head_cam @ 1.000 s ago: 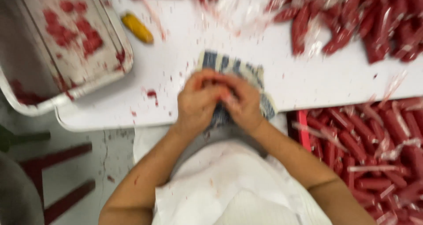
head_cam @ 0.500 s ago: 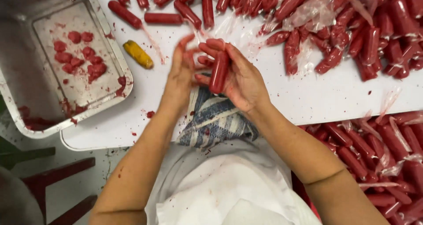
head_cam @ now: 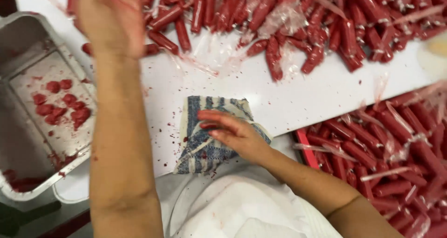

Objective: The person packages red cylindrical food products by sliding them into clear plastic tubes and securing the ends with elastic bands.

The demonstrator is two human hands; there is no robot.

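My left hand [head_cam: 110, 20] is stretched far out at the top left, blurred, over the near end of a heap of red sausages [head_cam: 298, 19] in torn clear wrap. I see only its back, so what it holds is hidden. My right hand [head_cam: 229, 132] lies with fingers spread on a blue-and-white striped cloth [head_cam: 201, 150] at the front edge of the white table [head_cam: 326, 91]. Nothing is in that hand. Both hands are stained red.
A metal tray [head_cam: 28, 47] with red sausage pieces [head_cam: 60, 105] stands at the left, partly under my left arm. A red crate [head_cam: 305, 147] full of wrapped sausages [head_cam: 396, 154] sits low on the right. My white apron [head_cam: 233, 210] fills the bottom.
Half a second ago both hands held a sausage over the table. Now my left hand has swung up and left, and my right hand has dropped empty onto the cloth.
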